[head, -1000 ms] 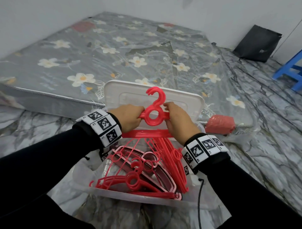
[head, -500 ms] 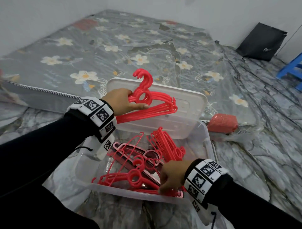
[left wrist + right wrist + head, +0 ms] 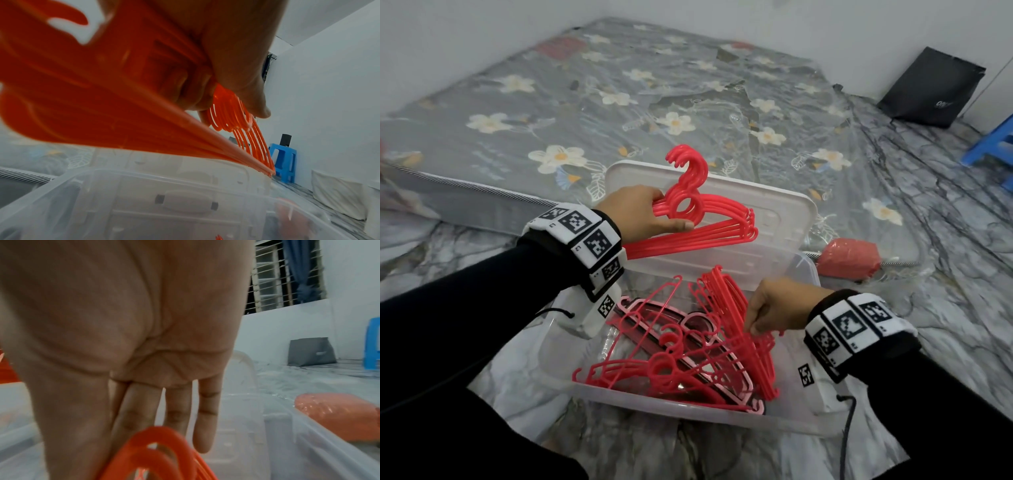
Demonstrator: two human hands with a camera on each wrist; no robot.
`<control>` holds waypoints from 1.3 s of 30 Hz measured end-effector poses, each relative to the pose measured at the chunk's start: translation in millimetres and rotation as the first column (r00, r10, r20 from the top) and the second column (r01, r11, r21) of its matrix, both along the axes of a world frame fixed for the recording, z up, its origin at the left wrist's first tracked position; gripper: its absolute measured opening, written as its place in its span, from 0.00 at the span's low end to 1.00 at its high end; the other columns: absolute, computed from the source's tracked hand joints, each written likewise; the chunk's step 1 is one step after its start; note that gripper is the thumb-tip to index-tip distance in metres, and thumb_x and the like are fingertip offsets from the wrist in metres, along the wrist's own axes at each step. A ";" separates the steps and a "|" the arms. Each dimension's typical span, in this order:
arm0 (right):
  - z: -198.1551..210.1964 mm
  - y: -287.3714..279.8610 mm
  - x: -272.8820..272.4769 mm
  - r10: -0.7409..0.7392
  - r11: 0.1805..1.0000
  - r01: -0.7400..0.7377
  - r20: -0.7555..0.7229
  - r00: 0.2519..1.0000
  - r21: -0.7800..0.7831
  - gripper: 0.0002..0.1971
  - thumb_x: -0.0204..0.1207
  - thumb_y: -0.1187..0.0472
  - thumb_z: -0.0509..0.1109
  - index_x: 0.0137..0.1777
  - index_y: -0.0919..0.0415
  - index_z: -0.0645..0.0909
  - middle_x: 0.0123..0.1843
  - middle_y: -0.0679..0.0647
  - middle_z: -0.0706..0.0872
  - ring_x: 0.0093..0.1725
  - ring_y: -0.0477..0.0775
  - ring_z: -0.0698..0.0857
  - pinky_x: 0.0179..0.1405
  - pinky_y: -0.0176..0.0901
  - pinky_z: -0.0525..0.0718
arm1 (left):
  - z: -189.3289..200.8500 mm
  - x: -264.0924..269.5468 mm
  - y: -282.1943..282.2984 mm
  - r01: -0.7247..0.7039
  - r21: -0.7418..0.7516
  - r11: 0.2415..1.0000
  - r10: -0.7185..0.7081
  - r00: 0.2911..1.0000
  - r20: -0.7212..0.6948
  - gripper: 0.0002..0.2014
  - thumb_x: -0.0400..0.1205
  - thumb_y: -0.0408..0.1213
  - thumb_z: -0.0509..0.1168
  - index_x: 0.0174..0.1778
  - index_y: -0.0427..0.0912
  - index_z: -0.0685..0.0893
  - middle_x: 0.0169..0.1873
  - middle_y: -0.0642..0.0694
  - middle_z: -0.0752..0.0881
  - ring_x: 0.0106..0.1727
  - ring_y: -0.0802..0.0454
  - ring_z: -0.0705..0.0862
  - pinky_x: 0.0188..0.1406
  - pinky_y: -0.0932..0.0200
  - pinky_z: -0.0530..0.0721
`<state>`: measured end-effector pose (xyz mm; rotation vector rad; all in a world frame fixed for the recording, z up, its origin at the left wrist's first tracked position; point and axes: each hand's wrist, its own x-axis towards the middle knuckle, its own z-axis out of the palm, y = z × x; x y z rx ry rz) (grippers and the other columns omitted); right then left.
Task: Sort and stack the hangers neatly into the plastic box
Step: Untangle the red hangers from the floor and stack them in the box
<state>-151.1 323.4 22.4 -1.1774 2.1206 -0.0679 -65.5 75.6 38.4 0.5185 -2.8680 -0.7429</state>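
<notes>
My left hand (image 3: pixel 643 214) grips a squared-up bundle of red hangers (image 3: pixel 709 226) by the necks, thumb pressed along the lower bars and fingers wrapped behind, holding it above the far end of the plastic box (image 3: pixel 654 407), in front of the box's raised white lid (image 3: pixel 784 212). I keep the hooks nested and pointing up so the set stays aligned as one piece — that way, I judge, it can go down into the box flat rather than as a tangle. The left wrist view shows the same: thumb and fingers (image 3: pixel 246 84) clamped round the stacked necks, bars fanning out over the lid.

My right hand (image 3: pixel 780 308) is down inside the box on its right side, fingertips pinching the upper edges of a second bundle (image 3: pixel 743 329) that stands on edge against the right wall. I take this as steadying or gathering that set so it can be matched to the one I hold. The right wrist view shows my fingers pointing down behind the curved hanger tops, but not the contact itself. Loose hangers (image 3: pixel 654 366) lie crossed over pink-rimmed ones on the box floor, still unsorted.

Half a second ago my right hand was lower, at the near edge of the box among the loose hangers; it has since moved back and up to the standing bundle. The left hand's bundle hangs much where it did.
</notes>
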 end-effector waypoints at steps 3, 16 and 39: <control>8.7 3.0 -10.4 -0.031 0.996 0.025 -0.068 0.997 -0.083 0.08 0.73 0.68 0.72 0.47 0.57 0.90 0.36 0.45 0.89 0.33 0.38 0.85 0.39 0.30 0.83 | -0.1 -1.5 -0.1 -0.002 0.014 1.000 0.002 1.000 0.009 0.22 0.66 0.70 0.68 0.35 0.53 0.80 0.27 0.54 0.81 0.30 0.59 0.77 0.27 0.59 0.67; 27.4 3.1 -35.5 -0.382 0.706 0.155 -0.187 0.905 -0.691 0.07 0.78 0.69 0.66 0.43 0.58 0.83 0.42 0.49 0.85 0.43 0.48 0.80 0.41 0.33 0.70 | 0.7 2.8 26.9 0.185 -0.046 0.982 -0.181 0.981 0.074 0.32 0.55 0.76 0.62 0.38 0.52 0.78 0.29 0.56 0.78 0.31 0.60 0.75 0.29 0.59 0.68; 16.5 -36.0 24.2 -0.100 0.785 -0.360 -0.676 0.730 -0.504 0.05 0.71 0.74 0.70 0.46 0.70 0.83 0.45 0.65 0.82 0.44 0.65 0.82 0.36 0.58 0.82 | -10.7 -1.1 38.9 0.232 -0.140 0.962 -0.210 0.965 0.158 0.19 0.70 0.61 0.71 0.37 0.49 0.77 0.28 0.54 0.78 0.33 0.51 0.77 0.27 0.59 0.66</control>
